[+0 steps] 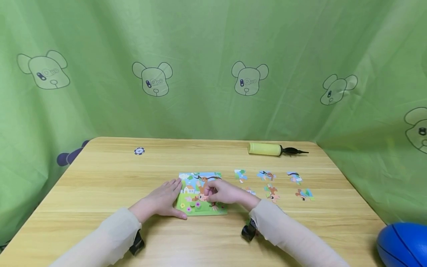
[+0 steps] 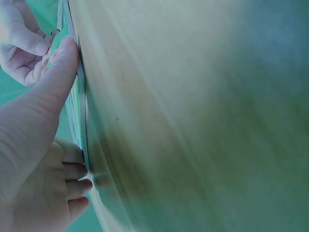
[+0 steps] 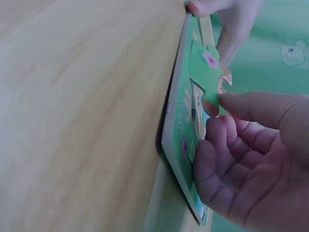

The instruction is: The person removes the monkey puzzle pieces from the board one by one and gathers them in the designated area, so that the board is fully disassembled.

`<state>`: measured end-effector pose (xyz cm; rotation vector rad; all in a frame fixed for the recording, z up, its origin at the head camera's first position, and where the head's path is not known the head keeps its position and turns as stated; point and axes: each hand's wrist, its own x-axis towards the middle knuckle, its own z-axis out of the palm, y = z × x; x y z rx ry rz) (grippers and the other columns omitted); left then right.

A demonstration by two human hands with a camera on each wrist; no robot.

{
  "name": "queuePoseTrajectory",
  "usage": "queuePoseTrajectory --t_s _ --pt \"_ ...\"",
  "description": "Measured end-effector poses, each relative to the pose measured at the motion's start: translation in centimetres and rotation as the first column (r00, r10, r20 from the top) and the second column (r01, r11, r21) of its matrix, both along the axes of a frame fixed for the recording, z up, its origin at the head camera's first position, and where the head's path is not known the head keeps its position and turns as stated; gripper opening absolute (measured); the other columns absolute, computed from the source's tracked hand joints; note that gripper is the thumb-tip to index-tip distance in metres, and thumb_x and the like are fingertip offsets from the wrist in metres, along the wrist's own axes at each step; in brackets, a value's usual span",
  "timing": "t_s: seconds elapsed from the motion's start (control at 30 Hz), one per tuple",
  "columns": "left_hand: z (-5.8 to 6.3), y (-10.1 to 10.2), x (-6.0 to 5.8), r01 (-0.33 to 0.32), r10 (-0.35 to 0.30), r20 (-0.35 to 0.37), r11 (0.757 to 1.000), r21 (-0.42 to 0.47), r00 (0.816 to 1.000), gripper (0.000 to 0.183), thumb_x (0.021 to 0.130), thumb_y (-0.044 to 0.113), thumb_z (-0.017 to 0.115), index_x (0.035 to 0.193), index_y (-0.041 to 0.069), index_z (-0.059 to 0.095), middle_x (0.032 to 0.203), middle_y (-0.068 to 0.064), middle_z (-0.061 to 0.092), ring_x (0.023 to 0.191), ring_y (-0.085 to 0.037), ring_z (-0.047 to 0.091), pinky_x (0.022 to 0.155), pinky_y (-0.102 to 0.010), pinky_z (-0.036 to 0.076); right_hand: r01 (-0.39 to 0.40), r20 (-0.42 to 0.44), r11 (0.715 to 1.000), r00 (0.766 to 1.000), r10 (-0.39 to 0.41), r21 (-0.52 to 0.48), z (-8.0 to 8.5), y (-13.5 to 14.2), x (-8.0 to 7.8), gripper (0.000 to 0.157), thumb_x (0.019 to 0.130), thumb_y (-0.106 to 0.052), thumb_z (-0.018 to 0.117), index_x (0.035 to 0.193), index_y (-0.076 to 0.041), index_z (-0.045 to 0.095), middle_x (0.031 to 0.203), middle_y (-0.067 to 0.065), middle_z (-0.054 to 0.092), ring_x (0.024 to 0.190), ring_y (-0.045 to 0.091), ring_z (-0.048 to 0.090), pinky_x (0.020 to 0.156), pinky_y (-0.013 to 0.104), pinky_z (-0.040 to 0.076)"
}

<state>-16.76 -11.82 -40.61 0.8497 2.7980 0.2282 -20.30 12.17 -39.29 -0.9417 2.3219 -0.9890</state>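
A picture puzzle in a flat tray (image 1: 205, 213) lies mid-table, showing a house, flowers and animals. My left hand (image 1: 165, 198) rests along its left side, fingers extended on the edge and thumb at the near corner. Over the puzzle's right half, my right hand (image 1: 221, 191) pinches a green puzzle piece (image 3: 206, 62) with a pink flower. In the right wrist view this piece stands tilted up from the tray, above a gap in the picture. Several loose puzzle pieces (image 1: 272, 194) lie right of the tray; my right hand and wrist partly cover one.
Toward the back right of the table lies a yellow hand pump (image 1: 265, 149) with a black nozzle. A poker chip (image 1: 139, 151) is at the back left. Beside the right front edge sits a blue ball (image 1: 403, 244). Green curtain (image 1: 200, 111) hangs behind the table.
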Motion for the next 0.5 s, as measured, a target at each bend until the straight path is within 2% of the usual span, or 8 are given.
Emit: queuePoseTrajectory --t_s 0.13,0.27,0.5 --pt "0.0 0.0 0.0 0.001 -0.001 -0.003 1.0 0.0 1.0 0.111 0.07 0.068 0.06 0.14 -0.01 0.025 0.147 -0.024 0.018 0.134 -0.037 0.018 0.109 -0.044 0.016 0.001 0.087 0.998 0.996 0.004 -0.057 -0.3 0.4 -0.4 0.004 0.086 0.0 0.061 0.086 0.002 0.058 0.071 0.002 0.055 0.061 0.015 0.052 0.053 0.021 0.043" --pt "0.1 0.0 0.0 -0.001 0.001 0.0 1.0 0.004 1.0 0.111 0.07 0.068 0.061 0.14 -0.01 0.025 0.147 -0.024 0.018 0.134 -0.037 0.018 0.109 -0.044 0.016 0.036 0.155 0.997 0.988 -0.025 -0.07 -0.3 0.7 -0.6 0.005 0.087 -0.004 0.06 0.087 0.001 0.058 0.071 0.001 0.056 0.061 0.015 0.053 0.053 0.023 0.044" --pt "0.2 0.0 0.1 -0.002 0.002 0.001 1.0 0.002 1.0 0.111 0.07 0.068 0.06 0.14 -0.01 0.025 0.147 -0.024 0.018 0.134 -0.037 0.017 0.109 -0.044 0.016 0.11 0.225 0.989 0.971 -0.085 -0.1 0.2 1.3 -0.3 0.009 0.089 -0.01 0.06 0.089 -0.001 0.058 0.077 0.005 0.058 0.069 0.02 0.058 0.061 0.031 0.05"
